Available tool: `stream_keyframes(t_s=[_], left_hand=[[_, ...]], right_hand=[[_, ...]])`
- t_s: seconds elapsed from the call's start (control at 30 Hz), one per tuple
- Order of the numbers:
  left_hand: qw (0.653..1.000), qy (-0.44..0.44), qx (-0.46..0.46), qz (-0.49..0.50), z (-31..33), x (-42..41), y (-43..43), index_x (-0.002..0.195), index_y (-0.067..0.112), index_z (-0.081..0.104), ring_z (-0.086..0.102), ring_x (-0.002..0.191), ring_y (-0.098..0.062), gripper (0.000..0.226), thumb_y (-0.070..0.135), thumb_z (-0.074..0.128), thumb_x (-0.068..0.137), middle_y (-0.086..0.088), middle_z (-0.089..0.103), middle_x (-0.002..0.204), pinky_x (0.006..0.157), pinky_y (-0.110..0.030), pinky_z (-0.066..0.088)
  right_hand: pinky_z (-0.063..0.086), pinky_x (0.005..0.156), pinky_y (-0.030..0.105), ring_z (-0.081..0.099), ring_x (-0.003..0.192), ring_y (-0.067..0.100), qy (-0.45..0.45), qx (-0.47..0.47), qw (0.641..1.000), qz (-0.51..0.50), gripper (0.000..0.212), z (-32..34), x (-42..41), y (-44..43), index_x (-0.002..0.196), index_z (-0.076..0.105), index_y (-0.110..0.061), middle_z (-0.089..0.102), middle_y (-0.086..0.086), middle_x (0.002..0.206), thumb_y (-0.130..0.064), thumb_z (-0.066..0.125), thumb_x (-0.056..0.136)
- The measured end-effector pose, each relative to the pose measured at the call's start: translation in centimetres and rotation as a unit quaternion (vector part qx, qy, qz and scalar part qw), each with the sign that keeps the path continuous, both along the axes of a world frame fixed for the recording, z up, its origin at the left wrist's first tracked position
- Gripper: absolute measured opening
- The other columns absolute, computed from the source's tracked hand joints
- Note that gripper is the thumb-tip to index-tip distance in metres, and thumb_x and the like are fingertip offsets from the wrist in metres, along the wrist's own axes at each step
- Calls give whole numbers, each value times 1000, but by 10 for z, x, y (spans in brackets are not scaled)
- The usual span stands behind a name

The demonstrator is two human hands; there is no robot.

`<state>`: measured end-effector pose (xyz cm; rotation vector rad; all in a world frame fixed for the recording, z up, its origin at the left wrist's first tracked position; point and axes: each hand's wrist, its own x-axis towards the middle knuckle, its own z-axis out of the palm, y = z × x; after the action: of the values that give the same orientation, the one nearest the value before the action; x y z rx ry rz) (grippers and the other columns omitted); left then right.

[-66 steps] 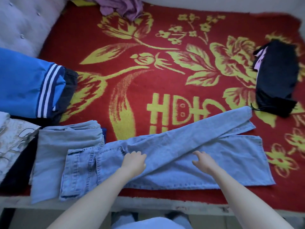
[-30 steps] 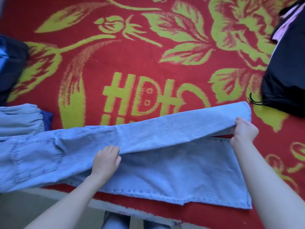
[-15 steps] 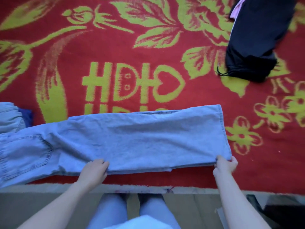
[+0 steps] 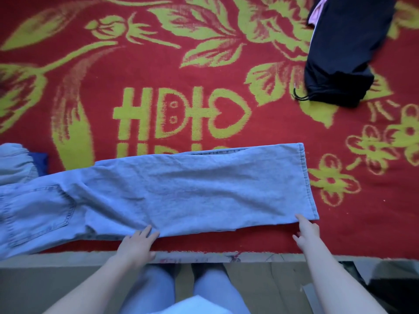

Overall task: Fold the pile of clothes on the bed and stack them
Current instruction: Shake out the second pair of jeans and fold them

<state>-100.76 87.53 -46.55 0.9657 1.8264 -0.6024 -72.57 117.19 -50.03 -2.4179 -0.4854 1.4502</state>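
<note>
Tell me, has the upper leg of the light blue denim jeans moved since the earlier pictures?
Yes. The upper jeans leg swung away from the yellow lettering, toward the bed's near edge.

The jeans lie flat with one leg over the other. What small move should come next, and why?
Probably the right hand should pinch the hem corner it touches and carry it left toward the back pocket. The jeans lie flat but at full length, and the left hand rests at the near edge around the middle, where the fold could turn.
</note>
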Motion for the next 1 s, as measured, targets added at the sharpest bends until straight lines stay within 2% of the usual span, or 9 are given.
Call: stream_keyframes(t_s=[0.2,0.3,0.4,0.47,0.57,0.67,0.77,0.9,1.0], left_hand=[[999,-23,-17,22,-3,9,-1,149,33,1,-2,146,-17,71,34,41,92,-1,-9,158,116,-35,8],[999,-24,-20,37,-4,13,-4,149,35,-3,-5,145,-19,74,35,44,92,-1,-13,157,116,-38,9],[998,-11,-15,53,-4,17,-7,148,37,-5,-8,145,-22,75,34,44,91,-1,-15,157,116,-39,8],[998,14,-10,58,-1,19,-8,147,39,-5,-11,145,-25,74,34,43,91,-2,-16,157,117,-40,5],[995,66,-23,73,1,17,-8,147,41,-6,-14,143,-34,71,34,39,92,-7,-19,156,116,-45,4],[989,26,-67,129,-2,13,-11,147,40,-5,-7,142,-40,71,30,39,93,-10,-17,156,114,-48,10],[971,-60,-62,225,-7,4,-16,148,38,3,19,141,-34,71,27,42,91,-8,-14,157,112,-38,26],[942,-98,46,316,-2,-4,-16,144,21,33,30,139,-16,55,29,50,92,-3,26,153,109,-23,24],[855,-99,157,485,5,-16,-12,132,10,50,49,123,-19,39,19,51,94,-8,52,134,100,-26,34]], right_hand=[[44,96,40,52,94,18,41,47,995,-78,33,-8,-17,5,117,52,-9,51,4,110,-2,59,86],[50,73,32,56,71,12,61,50,991,-110,25,-6,-20,9,79,50,-19,57,2,105,4,60,83],[47,41,20,53,62,11,59,55,989,-128,29,3,-16,17,72,46,-17,58,1,84,7,60,80],[43,34,15,53,62,11,61,90,985,-134,29,14,-13,26,73,44,-17,54,-1,76,8,59,81],[48,43,15,56,59,6,59,144,980,-128,30,27,-8,30,74,45,-19,54,-3,79,7,58,82],[50,67,22,58,74,13,26,159,981,-104,34,30,-9,16,71,43,-20,52,-2,79,8,56,83],[43,53,7,54,62,-4,12,254,967,-10,34,40,-32,11,75,46,-23,54,-4,83,8,54,84],[41,67,13,51,56,-15,58,363,914,173,27,74,-94,-17,83,48,-21,50,-10,78,3,59,82],[34,56,11,40,51,-8,131,400,846,328,22,106,-156,-72,69,38,-24,39,-8,63,-15,58,75]])
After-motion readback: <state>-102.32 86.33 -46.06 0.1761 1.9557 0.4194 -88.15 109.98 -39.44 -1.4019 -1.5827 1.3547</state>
